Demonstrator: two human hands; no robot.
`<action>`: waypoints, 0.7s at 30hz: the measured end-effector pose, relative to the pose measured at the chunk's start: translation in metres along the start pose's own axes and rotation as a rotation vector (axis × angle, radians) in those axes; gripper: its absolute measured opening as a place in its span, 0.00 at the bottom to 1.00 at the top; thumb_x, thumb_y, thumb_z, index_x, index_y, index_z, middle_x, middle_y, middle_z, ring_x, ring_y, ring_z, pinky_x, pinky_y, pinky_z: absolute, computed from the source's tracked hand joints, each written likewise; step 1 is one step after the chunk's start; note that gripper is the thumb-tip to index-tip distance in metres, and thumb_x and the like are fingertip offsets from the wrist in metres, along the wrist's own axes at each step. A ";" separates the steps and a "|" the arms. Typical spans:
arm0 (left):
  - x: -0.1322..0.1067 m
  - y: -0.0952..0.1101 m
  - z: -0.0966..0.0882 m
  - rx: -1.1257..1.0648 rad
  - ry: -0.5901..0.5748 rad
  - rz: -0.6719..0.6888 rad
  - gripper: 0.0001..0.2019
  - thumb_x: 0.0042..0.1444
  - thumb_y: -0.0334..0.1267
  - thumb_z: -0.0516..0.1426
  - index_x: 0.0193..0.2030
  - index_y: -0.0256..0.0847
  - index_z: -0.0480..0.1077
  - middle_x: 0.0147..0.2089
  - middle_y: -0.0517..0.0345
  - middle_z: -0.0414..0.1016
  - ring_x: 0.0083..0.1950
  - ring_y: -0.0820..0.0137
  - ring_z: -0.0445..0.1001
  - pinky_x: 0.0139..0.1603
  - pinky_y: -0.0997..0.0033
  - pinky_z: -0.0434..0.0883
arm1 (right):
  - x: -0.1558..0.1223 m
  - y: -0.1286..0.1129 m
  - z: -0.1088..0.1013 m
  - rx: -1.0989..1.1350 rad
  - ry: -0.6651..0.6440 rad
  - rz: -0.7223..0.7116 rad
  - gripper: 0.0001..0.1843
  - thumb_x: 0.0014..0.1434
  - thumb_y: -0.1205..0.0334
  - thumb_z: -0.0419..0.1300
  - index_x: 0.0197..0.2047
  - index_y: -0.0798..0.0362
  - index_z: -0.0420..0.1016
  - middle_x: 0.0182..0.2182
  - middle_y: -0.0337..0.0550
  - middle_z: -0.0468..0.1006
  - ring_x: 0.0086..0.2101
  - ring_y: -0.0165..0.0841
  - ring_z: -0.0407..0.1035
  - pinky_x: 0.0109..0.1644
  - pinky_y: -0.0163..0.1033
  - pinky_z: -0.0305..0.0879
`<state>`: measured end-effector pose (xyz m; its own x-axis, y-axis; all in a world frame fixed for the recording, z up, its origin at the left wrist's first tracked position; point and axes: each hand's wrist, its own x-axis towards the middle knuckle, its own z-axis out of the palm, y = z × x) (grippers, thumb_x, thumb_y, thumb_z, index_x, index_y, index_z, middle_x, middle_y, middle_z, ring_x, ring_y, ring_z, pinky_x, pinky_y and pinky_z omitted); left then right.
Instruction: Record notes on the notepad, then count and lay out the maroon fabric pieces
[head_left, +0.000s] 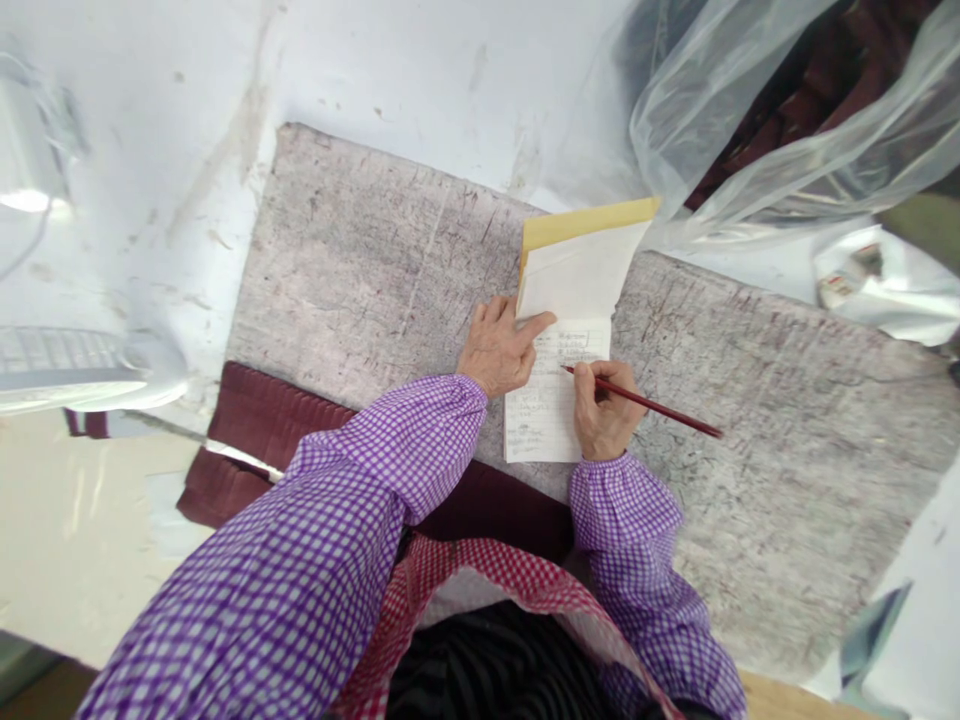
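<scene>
A small notepad (551,400) lies open on a worn grey board (360,270), its yellow cover and top sheets (581,265) folded back. My left hand (501,347) rests on the pad's left edge, fingers stretched, the forefinger pressing the folded sheets at the crease. My right hand (604,405) is closed on a dark red pencil (652,403), whose tip touches the handwritten page. Both arms wear purple checked sleeves.
Clear plastic sheeting (757,120) over dark red material lies at the back right. A dark red cloth (255,440) hangs at the board's near left edge. A white fan (82,365) sits at the left. A crumpled white bag (877,280) lies at the right.
</scene>
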<state>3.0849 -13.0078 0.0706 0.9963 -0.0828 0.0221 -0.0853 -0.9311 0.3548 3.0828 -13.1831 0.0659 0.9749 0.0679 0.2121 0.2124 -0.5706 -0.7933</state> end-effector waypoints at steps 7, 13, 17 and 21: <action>0.001 0.001 -0.002 0.012 -0.019 -0.008 0.22 0.58 0.33 0.51 0.60 0.46 0.66 0.55 0.46 0.66 0.53 0.55 0.62 0.50 0.52 0.63 | 0.003 -0.003 0.000 0.016 0.038 0.024 0.14 0.61 0.54 0.58 0.28 0.53 0.67 0.21 0.34 0.67 0.21 0.25 0.59 0.24 0.34 0.57; 0.001 0.000 -0.001 -0.007 -0.032 -0.007 0.22 0.59 0.33 0.51 0.60 0.46 0.65 0.56 0.45 0.66 0.54 0.54 0.63 0.50 0.51 0.63 | 0.003 -0.003 0.000 0.141 0.131 0.091 0.14 0.60 0.52 0.58 0.28 0.52 0.66 0.21 0.33 0.66 0.21 0.26 0.60 0.24 0.34 0.58; 0.000 0.000 -0.001 0.000 -0.017 -0.006 0.22 0.59 0.34 0.51 0.60 0.46 0.66 0.55 0.46 0.66 0.53 0.54 0.63 0.49 0.51 0.64 | 0.001 0.003 0.001 0.192 0.130 0.149 0.15 0.61 0.51 0.58 0.30 0.53 0.66 0.22 0.34 0.66 0.21 0.26 0.61 0.25 0.34 0.58; 0.000 0.000 0.000 -0.005 -0.002 -0.003 0.22 0.58 0.33 0.51 0.60 0.46 0.66 0.54 0.46 0.66 0.53 0.54 0.63 0.49 0.51 0.63 | -0.001 0.007 0.003 0.233 0.149 0.190 0.15 0.61 0.50 0.59 0.32 0.52 0.66 0.23 0.34 0.67 0.22 0.26 0.61 0.25 0.34 0.58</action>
<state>3.0848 -13.0077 0.0701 0.9965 -0.0809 0.0196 -0.0826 -0.9295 0.3596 3.0832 -13.1851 0.0583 0.9816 -0.1525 0.1151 0.0537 -0.3579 -0.9322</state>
